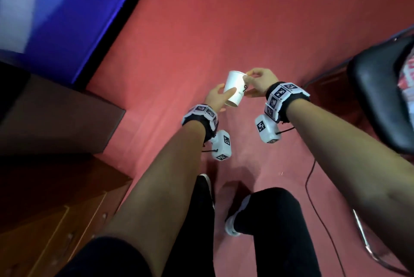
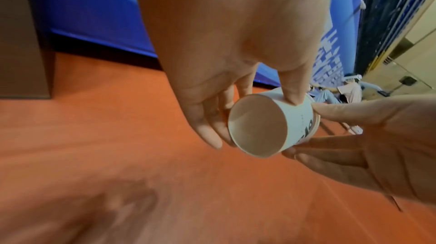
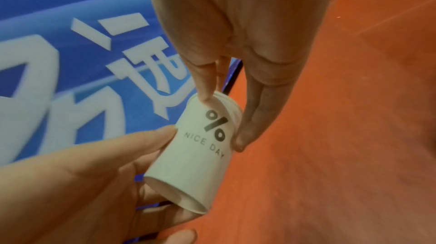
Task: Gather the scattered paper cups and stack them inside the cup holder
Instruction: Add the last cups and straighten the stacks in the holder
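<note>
White paper, printed with a black percent sign and the words NICE DAY: that is the paper cup (image 1: 234, 91) we hold in the air between both our hands, above the red floor (image 1: 224, 19). We take this cup as our landmark. It is tilted, with its base end turned toward us and down, and its mouth turned away and up. In the left wrist view we look straight at the recessed base (image 2: 257, 125), which is bare and pale. In the right wrist view a second rim (image 3: 232, 106) shows just inside the mouth, so another cup appears nested within it; we cannot tell how many.

Our left hand (image 1: 216, 98) grips the cup at its base end, thumb on one side and fingers (image 2: 207, 128) curled round the other. Our right hand (image 1: 259, 84) pinches the cup at its mouth end, a fingertip (image 3: 205, 91) pressing on the rim and the thumb against the wall.

Left of the cup stand a brown cabinet (image 1: 56, 115) and a blue banner (image 1: 56, 8) with white lettering. Right of the cup is a black chair (image 1: 380, 88). Below it, nearer to us, are our legs in dark trousers (image 1: 268, 220) and a thin black cable (image 1: 313, 191) on the floor.
</note>
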A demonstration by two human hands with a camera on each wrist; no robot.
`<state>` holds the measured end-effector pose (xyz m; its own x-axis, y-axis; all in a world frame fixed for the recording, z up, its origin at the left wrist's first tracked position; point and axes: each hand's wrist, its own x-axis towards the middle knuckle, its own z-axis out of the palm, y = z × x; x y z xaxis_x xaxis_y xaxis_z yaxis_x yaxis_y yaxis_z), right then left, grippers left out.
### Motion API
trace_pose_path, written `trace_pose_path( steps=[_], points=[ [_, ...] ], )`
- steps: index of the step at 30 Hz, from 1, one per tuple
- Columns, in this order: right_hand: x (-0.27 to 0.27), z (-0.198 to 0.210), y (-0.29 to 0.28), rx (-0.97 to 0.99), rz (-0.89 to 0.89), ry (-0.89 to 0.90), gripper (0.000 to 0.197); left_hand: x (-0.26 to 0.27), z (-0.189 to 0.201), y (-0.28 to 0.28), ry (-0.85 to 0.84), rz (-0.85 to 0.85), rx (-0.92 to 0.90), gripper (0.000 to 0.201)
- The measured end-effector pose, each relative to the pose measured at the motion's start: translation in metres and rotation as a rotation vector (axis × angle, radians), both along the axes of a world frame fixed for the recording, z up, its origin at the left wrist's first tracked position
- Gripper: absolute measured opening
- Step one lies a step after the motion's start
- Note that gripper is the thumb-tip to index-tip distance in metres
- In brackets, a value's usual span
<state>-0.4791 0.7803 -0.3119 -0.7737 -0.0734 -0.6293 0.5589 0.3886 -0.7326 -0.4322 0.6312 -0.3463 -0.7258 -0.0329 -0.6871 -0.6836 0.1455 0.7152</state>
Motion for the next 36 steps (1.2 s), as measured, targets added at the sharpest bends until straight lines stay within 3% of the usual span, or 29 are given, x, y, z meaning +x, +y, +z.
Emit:
trace_pose_path(
  steps=[7,13,19,30,36],
  points=[
    [-0.019,0.2,-0.088,0.124,0.249,0.235,0.009,-0.002,0.211,-0.094,0.134,0.175,-0.114,0.048],
    [0.007,0.297,-0.159,0.136,0.462,0.397,0.019,0.05,0.317,-0.159,0.228,0.363,-0.221,0.033],
    [0.076,0.343,-0.244,0.063,0.776,0.51,0.017,0.161,0.363,-0.218,0.303,0.6,-0.333,0.024],
    [0.261,0.381,-0.428,-0.098,1.169,0.593,0.005,0.393,0.4,-0.34,0.332,1.114,-0.243,0.044],
    [0.359,0.4,-0.538,-0.137,1.337,0.597,0.018,0.498,0.404,-0.438,0.326,1.226,-0.259,0.043]
  ],
)
